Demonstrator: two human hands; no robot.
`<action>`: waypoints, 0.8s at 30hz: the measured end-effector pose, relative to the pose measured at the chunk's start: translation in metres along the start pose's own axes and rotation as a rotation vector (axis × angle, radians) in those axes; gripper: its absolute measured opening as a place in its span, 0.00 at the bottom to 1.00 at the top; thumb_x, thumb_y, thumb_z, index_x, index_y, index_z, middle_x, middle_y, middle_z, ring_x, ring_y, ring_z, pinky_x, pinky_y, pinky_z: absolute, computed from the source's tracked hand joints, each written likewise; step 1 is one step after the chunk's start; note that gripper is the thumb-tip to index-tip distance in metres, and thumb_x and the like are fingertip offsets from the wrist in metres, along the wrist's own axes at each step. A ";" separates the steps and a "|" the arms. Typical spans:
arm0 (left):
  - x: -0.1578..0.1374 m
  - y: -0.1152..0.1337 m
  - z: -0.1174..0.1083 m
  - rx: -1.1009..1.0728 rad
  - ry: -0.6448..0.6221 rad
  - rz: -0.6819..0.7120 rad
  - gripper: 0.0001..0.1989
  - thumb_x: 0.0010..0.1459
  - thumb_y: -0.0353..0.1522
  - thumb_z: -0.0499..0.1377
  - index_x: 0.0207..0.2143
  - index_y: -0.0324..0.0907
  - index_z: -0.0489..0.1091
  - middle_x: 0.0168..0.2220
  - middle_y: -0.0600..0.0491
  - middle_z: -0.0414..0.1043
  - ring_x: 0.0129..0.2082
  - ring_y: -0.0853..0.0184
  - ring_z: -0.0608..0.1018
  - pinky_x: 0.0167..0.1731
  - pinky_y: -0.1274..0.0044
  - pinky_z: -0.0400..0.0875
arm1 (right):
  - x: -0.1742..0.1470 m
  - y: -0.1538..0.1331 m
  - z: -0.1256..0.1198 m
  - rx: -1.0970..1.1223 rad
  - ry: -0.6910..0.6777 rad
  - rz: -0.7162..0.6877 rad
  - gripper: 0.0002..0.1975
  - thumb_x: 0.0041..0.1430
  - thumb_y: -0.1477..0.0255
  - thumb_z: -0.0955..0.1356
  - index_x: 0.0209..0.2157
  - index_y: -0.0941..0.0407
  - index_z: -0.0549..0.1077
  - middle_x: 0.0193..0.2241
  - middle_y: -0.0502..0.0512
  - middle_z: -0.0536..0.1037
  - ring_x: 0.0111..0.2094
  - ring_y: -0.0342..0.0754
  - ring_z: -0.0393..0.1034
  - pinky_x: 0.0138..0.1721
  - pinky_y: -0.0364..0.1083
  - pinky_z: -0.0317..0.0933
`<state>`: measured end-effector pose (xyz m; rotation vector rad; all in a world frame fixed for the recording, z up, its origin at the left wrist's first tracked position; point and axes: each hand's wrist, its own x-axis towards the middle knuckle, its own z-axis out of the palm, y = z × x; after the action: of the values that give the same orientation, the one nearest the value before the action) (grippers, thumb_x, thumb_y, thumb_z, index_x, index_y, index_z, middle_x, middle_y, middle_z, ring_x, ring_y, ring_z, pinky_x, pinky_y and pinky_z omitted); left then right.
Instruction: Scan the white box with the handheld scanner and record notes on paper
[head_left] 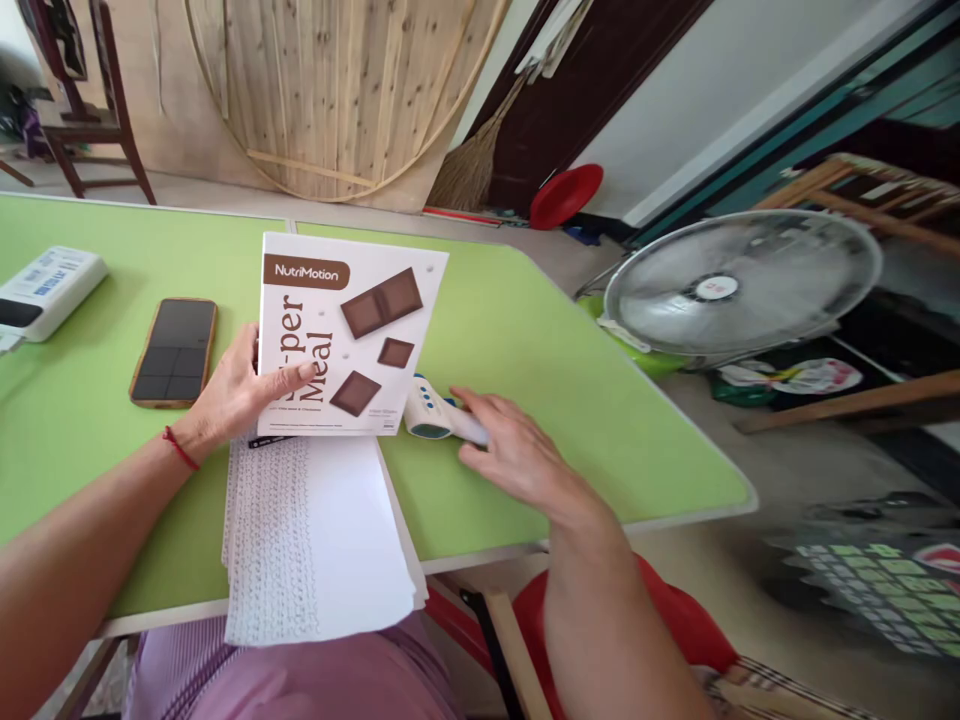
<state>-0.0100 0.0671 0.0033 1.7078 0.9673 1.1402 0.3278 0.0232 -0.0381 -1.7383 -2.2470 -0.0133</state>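
Observation:
A white NutriMotion meal box (pixel 390 360) with chocolate pieces printed on its front stands tilted over the table. My left hand (pixel 244 385) grips its left edge, thumb across the front and the other fingers hidden behind. Right of the box, a white infrared thermometer (pixel 429 410) with blue buttons lies on the table, partly covered by the box. My right hand (pixel 517 450) is closed around the thermometer's handle, thumb on the near side and fingers on the far side. Below the box is a stack of papers (pixel 322 540), the top sheet partly covered in writing, overhanging the table's front edge.
On the green table (pixel 600 430), a smartphone (pixel 176 350) lies left of my left hand. A white power bank (pixel 56 285) with a cable is farther left. Beyond the table's right side stands a fan (pixel 739 285). A broom (pixel 480 150) leans behind.

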 end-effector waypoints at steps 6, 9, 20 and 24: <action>0.001 0.000 -0.001 0.035 -0.008 0.030 0.23 0.55 0.46 0.66 0.49 0.44 0.72 0.50 0.47 0.76 0.48 0.52 0.77 0.46 0.61 0.76 | -0.007 -0.036 -0.016 0.353 0.329 0.280 0.22 0.49 0.71 0.69 0.48 0.53 0.69 0.39 0.60 0.78 0.36 0.56 0.74 0.34 0.54 0.71; 0.001 0.002 -0.001 0.038 -0.013 0.052 0.22 0.56 0.46 0.65 0.49 0.45 0.71 0.48 0.48 0.76 0.48 0.53 0.78 0.47 0.61 0.75 | -0.009 -0.076 -0.031 0.851 0.316 0.222 0.16 0.54 0.70 0.68 0.46 0.50 0.67 0.33 0.56 0.76 0.33 0.52 0.72 0.33 0.52 0.71; 0.000 -0.003 -0.001 0.079 0.032 -0.009 0.27 0.52 0.50 0.66 0.47 0.43 0.69 0.45 0.46 0.75 0.44 0.53 0.77 0.44 0.61 0.74 | -0.026 -0.151 -0.011 1.644 -0.304 0.304 0.11 0.52 0.68 0.70 0.38 0.53 0.70 0.29 0.47 0.70 0.29 0.43 0.67 0.36 0.49 0.72; 0.001 -0.003 0.000 0.101 0.056 -0.036 0.28 0.52 0.50 0.66 0.48 0.43 0.68 0.47 0.45 0.74 0.47 0.51 0.76 0.46 0.58 0.73 | -0.034 -0.149 -0.004 1.691 -0.256 0.272 0.11 0.56 0.64 0.69 0.39 0.53 0.70 0.26 0.46 0.69 0.27 0.42 0.66 0.35 0.49 0.71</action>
<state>-0.0104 0.0688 0.0012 1.7391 1.1027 1.1375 0.1953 -0.0492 -0.0162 -0.9225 -1.1199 1.6365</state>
